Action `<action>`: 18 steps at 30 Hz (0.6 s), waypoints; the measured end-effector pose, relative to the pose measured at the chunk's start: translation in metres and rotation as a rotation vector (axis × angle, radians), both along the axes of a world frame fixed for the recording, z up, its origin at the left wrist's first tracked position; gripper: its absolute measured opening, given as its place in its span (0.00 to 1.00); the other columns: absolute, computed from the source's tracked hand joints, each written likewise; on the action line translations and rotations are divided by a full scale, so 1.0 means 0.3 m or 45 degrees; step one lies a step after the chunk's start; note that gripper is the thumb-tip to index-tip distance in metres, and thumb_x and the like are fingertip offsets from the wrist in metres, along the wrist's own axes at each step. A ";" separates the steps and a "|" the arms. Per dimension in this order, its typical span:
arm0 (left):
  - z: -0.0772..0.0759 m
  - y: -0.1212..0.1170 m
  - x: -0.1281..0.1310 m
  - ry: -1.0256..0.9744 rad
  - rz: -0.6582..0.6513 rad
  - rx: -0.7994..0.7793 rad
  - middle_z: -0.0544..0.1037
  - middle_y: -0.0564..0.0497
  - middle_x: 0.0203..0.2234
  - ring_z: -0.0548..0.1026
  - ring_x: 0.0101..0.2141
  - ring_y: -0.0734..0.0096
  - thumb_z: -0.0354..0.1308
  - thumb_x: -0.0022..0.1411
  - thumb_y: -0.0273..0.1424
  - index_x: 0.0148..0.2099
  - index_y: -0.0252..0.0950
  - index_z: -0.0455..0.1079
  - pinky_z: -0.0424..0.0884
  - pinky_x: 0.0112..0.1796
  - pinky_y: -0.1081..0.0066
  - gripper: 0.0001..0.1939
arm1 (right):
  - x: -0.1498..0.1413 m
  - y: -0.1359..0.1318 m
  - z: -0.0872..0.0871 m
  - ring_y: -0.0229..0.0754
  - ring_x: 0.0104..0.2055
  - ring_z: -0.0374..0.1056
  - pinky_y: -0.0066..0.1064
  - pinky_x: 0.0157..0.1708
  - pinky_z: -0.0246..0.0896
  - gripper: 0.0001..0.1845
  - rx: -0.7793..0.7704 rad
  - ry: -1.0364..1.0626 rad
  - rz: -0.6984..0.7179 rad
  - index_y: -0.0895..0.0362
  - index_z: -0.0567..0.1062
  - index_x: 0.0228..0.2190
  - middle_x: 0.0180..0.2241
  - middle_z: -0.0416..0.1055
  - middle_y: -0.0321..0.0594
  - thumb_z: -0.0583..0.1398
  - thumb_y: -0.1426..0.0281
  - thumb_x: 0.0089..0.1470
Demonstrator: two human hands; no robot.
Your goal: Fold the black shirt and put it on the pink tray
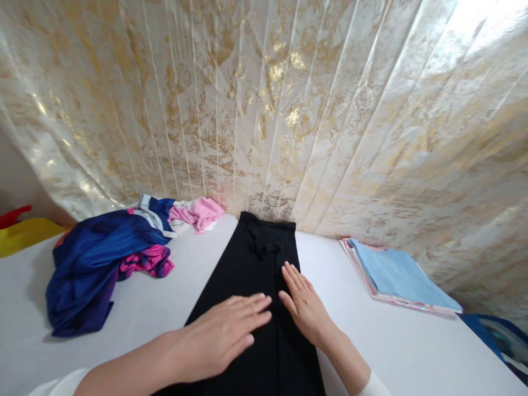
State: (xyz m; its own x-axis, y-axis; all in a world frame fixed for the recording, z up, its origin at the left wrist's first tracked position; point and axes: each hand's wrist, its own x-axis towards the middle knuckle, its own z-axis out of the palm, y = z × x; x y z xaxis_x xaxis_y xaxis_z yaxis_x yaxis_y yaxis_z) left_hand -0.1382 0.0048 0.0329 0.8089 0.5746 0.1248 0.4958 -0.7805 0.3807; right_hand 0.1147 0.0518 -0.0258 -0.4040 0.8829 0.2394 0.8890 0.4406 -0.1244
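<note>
A black garment with a drawstring waistband lies lengthwise on the white table, its waist at the far edge by the curtain. My left hand rests flat on the cloth, fingers stretched out toward the right. Beside it, my right hand also lies flat on the black cloth, fingers straight and pointing away from me. Neither hand grips anything.
A heap of blue, pink and white clothes sits at the left. A folded stack with a light blue piece on top lies at the right. A gold-patterned curtain hangs behind. A yellow object shows at far left.
</note>
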 end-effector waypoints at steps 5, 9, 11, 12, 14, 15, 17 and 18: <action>-0.147 -0.001 -0.118 0.022 0.385 0.251 0.51 0.49 0.66 0.54 0.63 0.61 0.44 0.72 0.34 0.69 0.44 0.45 0.58 0.59 0.59 0.26 | -0.042 -0.190 -0.045 0.46 0.67 0.42 0.45 0.62 0.52 0.31 0.052 0.014 0.019 0.58 0.50 0.64 0.66 0.45 0.43 0.47 0.61 0.64; -0.190 -0.030 -0.135 0.057 0.366 0.290 0.52 0.49 0.66 0.54 0.63 0.60 0.46 0.71 0.37 0.69 0.44 0.43 0.57 0.59 0.59 0.28 | -0.063 -0.219 -0.043 0.48 0.67 0.43 0.46 0.62 0.52 0.32 0.048 -0.033 -0.003 0.62 0.53 0.63 0.65 0.47 0.47 0.49 0.60 0.63; -0.185 -0.037 -0.132 0.078 0.371 0.258 0.51 0.49 0.66 0.52 0.64 0.61 0.44 0.72 0.38 0.69 0.44 0.43 0.55 0.60 0.59 0.27 | -0.064 -0.215 -0.036 0.48 0.67 0.44 0.47 0.62 0.52 0.32 0.044 -0.040 -0.006 0.62 0.53 0.63 0.65 0.47 0.47 0.49 0.59 0.63; -0.181 -0.039 -0.130 0.084 0.372 0.241 0.50 0.50 0.66 0.51 0.64 0.62 0.43 0.72 0.37 0.69 0.43 0.43 0.55 0.60 0.59 0.26 | -0.063 -0.213 -0.035 0.48 0.67 0.44 0.46 0.62 0.52 0.32 0.045 -0.041 -0.007 0.61 0.53 0.63 0.65 0.47 0.47 0.49 0.59 0.63; -0.173 -0.042 -0.127 0.090 0.378 0.215 0.49 0.50 0.66 0.50 0.64 0.64 0.42 0.73 0.36 0.69 0.43 0.43 0.54 0.60 0.60 0.26 | -0.060 -0.210 -0.037 0.49 0.67 0.44 0.47 0.61 0.53 0.32 0.050 -0.043 -0.007 0.61 0.53 0.63 0.65 0.47 0.47 0.49 0.58 0.63; -0.170 -0.042 -0.127 0.093 0.383 0.205 0.49 0.50 0.66 0.49 0.65 0.64 0.42 0.73 0.35 0.69 0.43 0.43 0.53 0.60 0.60 0.26 | -0.058 -0.209 -0.041 0.49 0.67 0.44 0.47 0.61 0.53 0.33 0.052 -0.046 -0.007 0.62 0.53 0.63 0.65 0.47 0.47 0.48 0.58 0.63; -0.166 -0.043 -0.129 0.103 0.394 0.190 0.49 0.50 0.66 0.49 0.65 0.65 0.42 0.73 0.34 0.69 0.42 0.44 0.53 0.61 0.59 0.26 | -0.055 -0.207 -0.052 0.50 0.67 0.45 0.48 0.61 0.52 0.33 0.058 -0.050 -0.007 0.62 0.54 0.63 0.65 0.47 0.48 0.48 0.57 0.63; -0.164 -0.043 -0.132 0.106 0.400 0.185 0.49 0.50 0.66 0.49 0.65 0.65 0.43 0.72 0.34 0.69 0.41 0.45 0.53 0.61 0.59 0.26 | -0.053 -0.207 -0.059 0.50 0.67 0.45 0.48 0.61 0.52 0.33 0.064 -0.050 -0.006 0.61 0.54 0.63 0.65 0.47 0.47 0.48 0.56 0.63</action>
